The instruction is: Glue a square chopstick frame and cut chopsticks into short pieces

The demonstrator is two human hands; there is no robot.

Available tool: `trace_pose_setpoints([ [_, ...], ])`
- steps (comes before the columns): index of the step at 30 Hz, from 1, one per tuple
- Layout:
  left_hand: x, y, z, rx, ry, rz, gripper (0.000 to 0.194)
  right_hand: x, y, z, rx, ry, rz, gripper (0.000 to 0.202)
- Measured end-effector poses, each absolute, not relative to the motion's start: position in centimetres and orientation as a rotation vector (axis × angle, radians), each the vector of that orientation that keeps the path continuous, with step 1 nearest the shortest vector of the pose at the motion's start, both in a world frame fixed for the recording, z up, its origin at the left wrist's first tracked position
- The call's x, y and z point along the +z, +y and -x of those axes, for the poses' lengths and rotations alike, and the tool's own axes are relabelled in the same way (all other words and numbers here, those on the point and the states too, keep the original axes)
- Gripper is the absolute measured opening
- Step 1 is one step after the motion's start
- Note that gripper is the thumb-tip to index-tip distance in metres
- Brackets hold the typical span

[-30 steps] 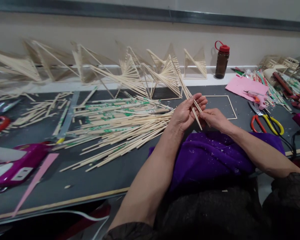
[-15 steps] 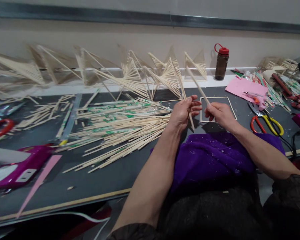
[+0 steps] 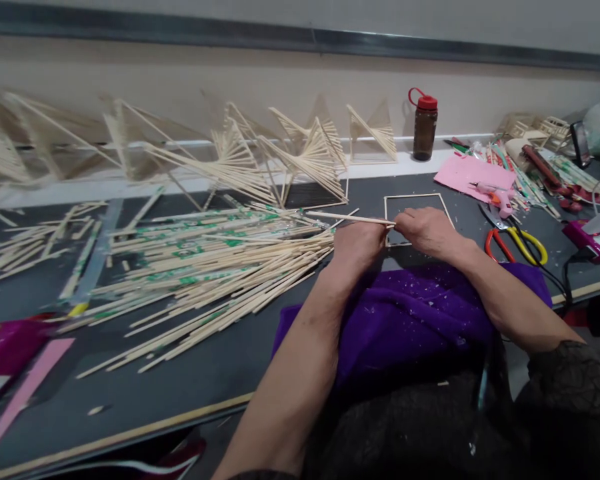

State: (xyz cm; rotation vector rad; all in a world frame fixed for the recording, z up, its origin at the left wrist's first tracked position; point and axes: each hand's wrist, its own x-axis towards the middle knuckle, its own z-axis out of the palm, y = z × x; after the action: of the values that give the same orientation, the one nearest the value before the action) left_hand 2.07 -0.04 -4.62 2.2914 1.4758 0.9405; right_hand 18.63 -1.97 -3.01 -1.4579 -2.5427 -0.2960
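Observation:
Close together over the dark table, my left hand (image 3: pixel 360 244) and my right hand (image 3: pixel 425 230) are both closed on wooden chopsticks (image 3: pixel 350 217). The sticks lie nearly level across the top of my left hand and point left, their right ends in my right fingers. How many sticks there are is hard to make out. Just behind my right hand, a thin square stick frame (image 3: pixel 414 196) lies flat, partly covered by that hand. Left of my left hand spreads a pile of loose chopsticks (image 3: pixel 260 273), with several in green-printed wrappers (image 3: pixel 185 248).
Twisted stick models (image 3: pixel 310 157) line the wall. A brown bottle with a red lid (image 3: pixel 425 130) stands behind. To the right lie pink paper (image 3: pixel 460 175), a pink glue gun (image 3: pixel 503 200) and scissors (image 3: pixel 516 241). Purple cloth (image 3: pixel 410 320) covers my lap.
My hands have come together, and the stick in my right hand has swung from upright to nearly level, pointing left. My left fingers have closed. The view has turned slightly right.

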Motion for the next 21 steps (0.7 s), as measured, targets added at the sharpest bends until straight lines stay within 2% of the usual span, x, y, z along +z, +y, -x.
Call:
trace_pose_setpoints([
  [3, -3.6, -0.2, -1.6, 1.038, 1.515, -2.316, 0.01, -2.8, -1.9, -18.7, -0.164, -2.415, 1.557, 0.025],
  [4, -3.1, -0.3, -1.4, 1.141, 1.533, -2.286, 0.012, -2.6, -1.8, -18.8, -0.114, -2.344, 1.584, 0.025],
  [7, -2.1, -0.4, -0.7, 1.562, 1.46, -2.077, 0.05, -2.2, -1.5, -19.0, 0.075, -2.116, 1.578, 0.025],
  [9, -2.1, -0.2, -0.5, 1.706, 1.286, -1.887, 0.061, -2.1, -1.4, -19.0, 0.229, -1.987, 1.498, 0.028],
  [11, -2.5, 0.2, -0.8, 1.664, 1.114, -1.694, 0.056, -2.3, -1.5, -18.7, 0.386, -1.909, 1.367, 0.031],
  [16, -3.3, 0.1, -2.2, 1.359, 0.865, -1.333, 0.027, -3.3, -2.0, -17.7, 0.741, -1.858, 1.037, 0.031],
  [21, -2.6, -0.3, -2.4, 1.393, 0.704, -1.17, 0.018, -3.7, -1.8, -17.6, 0.872, -1.732, 0.99, 0.029],
])
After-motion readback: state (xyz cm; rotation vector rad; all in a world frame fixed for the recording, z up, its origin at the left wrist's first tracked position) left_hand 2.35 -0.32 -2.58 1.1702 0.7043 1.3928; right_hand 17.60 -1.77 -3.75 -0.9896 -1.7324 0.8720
